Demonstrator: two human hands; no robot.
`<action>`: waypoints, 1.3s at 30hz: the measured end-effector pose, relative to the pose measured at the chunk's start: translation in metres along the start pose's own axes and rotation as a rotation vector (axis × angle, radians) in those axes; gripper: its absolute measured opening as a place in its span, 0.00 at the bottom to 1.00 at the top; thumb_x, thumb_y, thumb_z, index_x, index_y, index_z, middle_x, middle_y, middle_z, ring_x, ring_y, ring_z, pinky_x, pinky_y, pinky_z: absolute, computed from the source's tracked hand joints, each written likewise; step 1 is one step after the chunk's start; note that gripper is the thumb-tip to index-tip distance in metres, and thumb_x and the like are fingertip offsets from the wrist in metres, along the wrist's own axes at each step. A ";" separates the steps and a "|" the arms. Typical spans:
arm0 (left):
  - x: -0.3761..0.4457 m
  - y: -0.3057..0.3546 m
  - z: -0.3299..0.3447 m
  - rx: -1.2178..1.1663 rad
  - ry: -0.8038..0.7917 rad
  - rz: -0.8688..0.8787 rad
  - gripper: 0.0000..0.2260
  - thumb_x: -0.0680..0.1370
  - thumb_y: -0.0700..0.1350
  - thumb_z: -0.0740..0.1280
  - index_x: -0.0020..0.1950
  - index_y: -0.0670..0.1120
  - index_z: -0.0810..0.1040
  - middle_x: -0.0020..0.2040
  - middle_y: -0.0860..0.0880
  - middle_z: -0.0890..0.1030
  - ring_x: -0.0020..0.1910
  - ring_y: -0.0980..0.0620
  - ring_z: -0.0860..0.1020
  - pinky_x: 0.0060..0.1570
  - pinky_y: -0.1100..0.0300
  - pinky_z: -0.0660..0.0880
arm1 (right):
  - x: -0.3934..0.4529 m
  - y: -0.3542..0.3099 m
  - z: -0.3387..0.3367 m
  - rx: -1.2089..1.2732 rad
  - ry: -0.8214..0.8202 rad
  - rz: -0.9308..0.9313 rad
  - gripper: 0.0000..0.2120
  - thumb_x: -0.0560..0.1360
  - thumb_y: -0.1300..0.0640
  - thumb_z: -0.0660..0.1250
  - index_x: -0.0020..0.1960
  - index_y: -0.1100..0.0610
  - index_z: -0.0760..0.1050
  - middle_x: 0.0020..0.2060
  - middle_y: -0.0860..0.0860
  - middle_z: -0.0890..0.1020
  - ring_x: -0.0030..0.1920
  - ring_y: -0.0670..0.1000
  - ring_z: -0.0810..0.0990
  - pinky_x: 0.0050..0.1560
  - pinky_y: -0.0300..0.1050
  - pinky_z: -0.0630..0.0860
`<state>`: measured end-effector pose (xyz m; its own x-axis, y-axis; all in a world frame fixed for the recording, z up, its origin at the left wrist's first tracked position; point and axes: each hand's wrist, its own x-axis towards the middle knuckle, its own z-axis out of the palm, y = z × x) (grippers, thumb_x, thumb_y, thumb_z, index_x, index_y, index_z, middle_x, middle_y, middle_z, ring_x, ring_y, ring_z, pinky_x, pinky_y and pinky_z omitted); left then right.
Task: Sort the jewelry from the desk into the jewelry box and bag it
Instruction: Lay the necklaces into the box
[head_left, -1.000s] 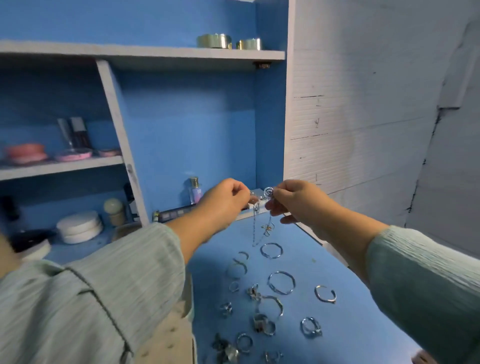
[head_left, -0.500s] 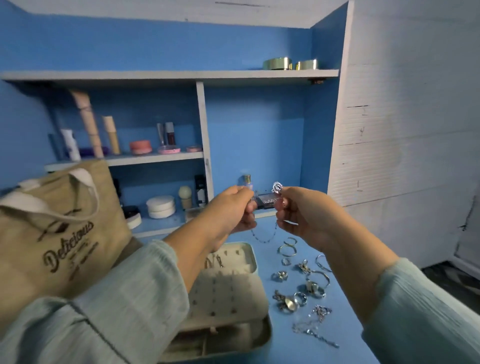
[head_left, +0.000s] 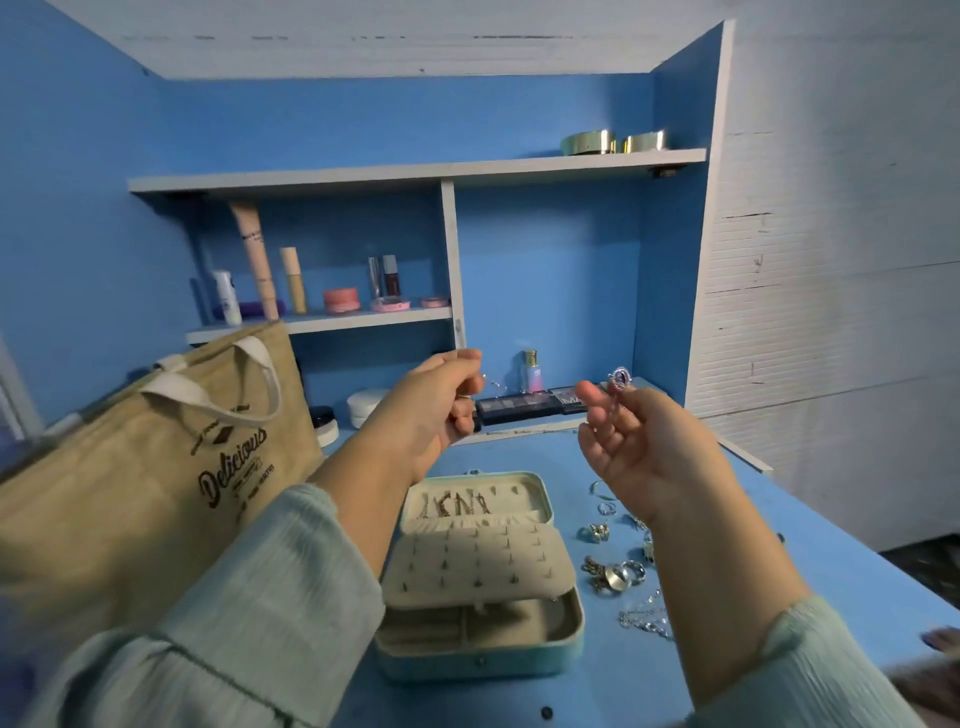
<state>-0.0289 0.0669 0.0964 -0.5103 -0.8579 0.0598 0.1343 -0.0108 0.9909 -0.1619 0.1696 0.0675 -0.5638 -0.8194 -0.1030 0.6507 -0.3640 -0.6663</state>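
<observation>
The tote bag (head_left: 130, 483) stands at the desk's (head_left: 831, 561) left edge, and the open jewelry box (head_left: 480, 571) has come into full view at its middle. Since a second ago the hands have drawn apart: the left hand (head_left: 436, 410) pinches a thin chain's (head_left: 491, 382) end, and the right hand (head_left: 639, 441), fingers loosely curled, grasps its purple pendant (head_left: 619, 378). Stretched above the box, the necklace seems ready for hanging inside, while loose rings (head_left: 615, 571) wait rightward.

Shiny metal rings (head_left: 618, 574), matt cloth bag (head_left: 130, 499)
</observation>
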 end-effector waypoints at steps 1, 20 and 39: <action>-0.003 0.001 -0.001 -0.039 0.012 -0.005 0.06 0.80 0.40 0.58 0.48 0.48 0.73 0.33 0.51 0.71 0.23 0.58 0.62 0.24 0.68 0.61 | -0.002 0.001 -0.001 0.023 0.005 -0.001 0.06 0.79 0.62 0.58 0.45 0.60 0.71 0.34 0.55 0.84 0.23 0.46 0.75 0.31 0.37 0.77; -0.044 -0.031 -0.017 -0.328 0.197 -0.010 0.12 0.79 0.34 0.55 0.55 0.45 0.74 0.47 0.46 0.81 0.34 0.57 0.75 0.29 0.68 0.73 | -0.014 0.024 -0.020 -0.226 -0.012 -0.013 0.07 0.76 0.64 0.63 0.50 0.56 0.77 0.40 0.50 0.85 0.22 0.44 0.70 0.26 0.35 0.73; -0.043 -0.062 0.021 0.225 -0.143 -0.053 0.17 0.79 0.36 0.54 0.63 0.53 0.71 0.38 0.51 0.82 0.39 0.55 0.80 0.43 0.60 0.74 | -0.017 0.017 -0.025 -1.298 -0.431 -0.397 0.19 0.78 0.64 0.56 0.53 0.39 0.70 0.35 0.44 0.80 0.36 0.38 0.75 0.37 0.33 0.69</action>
<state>-0.0331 0.1155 0.0344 -0.6282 -0.7780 0.0076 -0.0798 0.0741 0.9941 -0.1544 0.1889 0.0395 -0.2462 -0.9148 0.3201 -0.5638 -0.1334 -0.8150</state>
